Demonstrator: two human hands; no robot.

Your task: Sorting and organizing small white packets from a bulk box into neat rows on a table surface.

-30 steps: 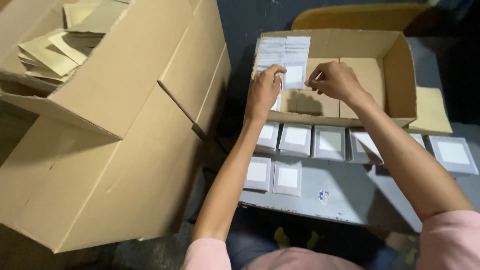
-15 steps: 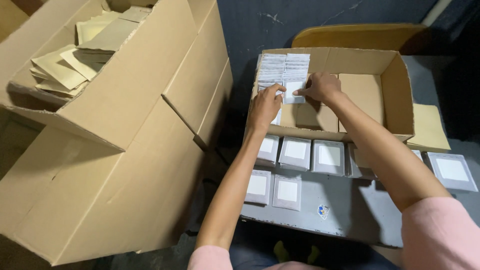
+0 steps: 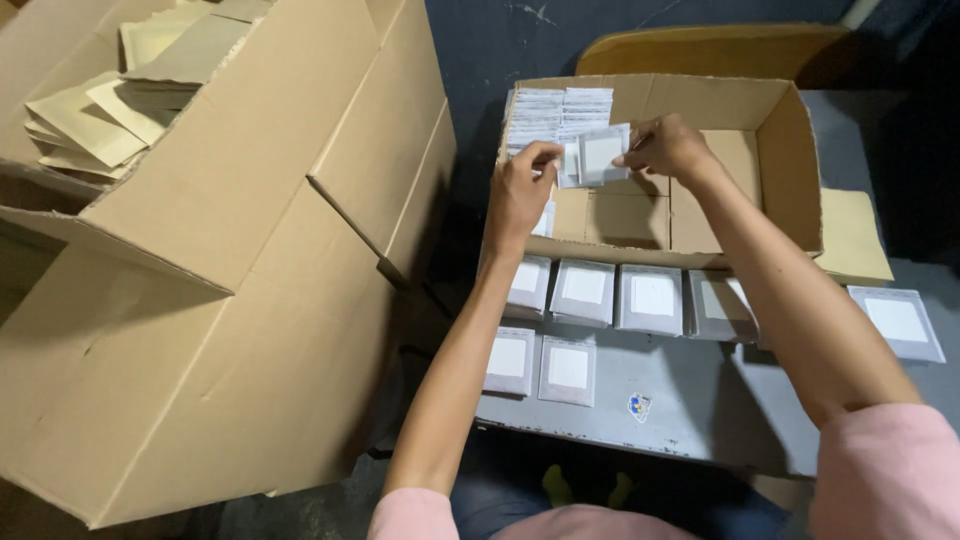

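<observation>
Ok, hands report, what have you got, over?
Left hand and right hand both grip small clear square packets inside the open brown cardboard box. Nothing blocking.

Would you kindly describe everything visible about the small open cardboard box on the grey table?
The open cardboard box is plain brown and shallow, its flaps folded out. It sits at the back of the grey table. Upright white packets line its back-left corner; the floor is otherwise bare. The left hand and right hand hold a packet above it.

Packets [image 3: 585, 292] lie in rows on the table [image 3: 690, 410] before the small box [image 3: 770, 110]; a large carton [image 3: 230, 300] stands left.
</observation>
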